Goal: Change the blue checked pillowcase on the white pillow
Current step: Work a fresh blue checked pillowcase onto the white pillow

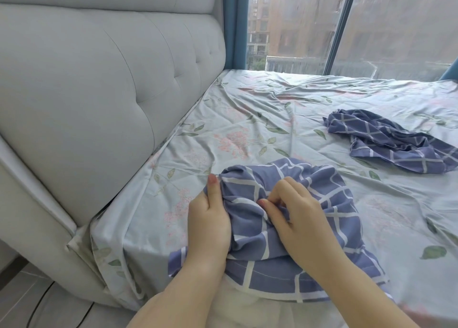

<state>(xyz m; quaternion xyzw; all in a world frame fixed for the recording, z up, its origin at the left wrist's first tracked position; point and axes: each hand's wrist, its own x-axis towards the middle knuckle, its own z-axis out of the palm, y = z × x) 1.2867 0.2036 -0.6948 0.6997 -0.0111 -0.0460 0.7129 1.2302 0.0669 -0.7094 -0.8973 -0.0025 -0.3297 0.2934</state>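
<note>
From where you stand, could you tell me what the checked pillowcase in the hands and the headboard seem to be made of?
The checked pillowcase looks like thin woven cloth, perhaps cotton, matte: it bunches into soft folds under the left hand and right hand. The headboard looks like padded, pale grey fabric upholstery, judging by its button tufts and seams.

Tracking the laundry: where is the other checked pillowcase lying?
In the head view, the loose pillowcase lies crumpled on the floral sheet, far right, beyond both hands, toward the window.

place: home bedroom | bed [272, 119] with floral sheet [247, 139] | tufted grey padded headboard [99, 79] along its left side | blue curtain [235, 22] beside a large window [297, 25] | apartment blocks [285, 17] outside
</note>
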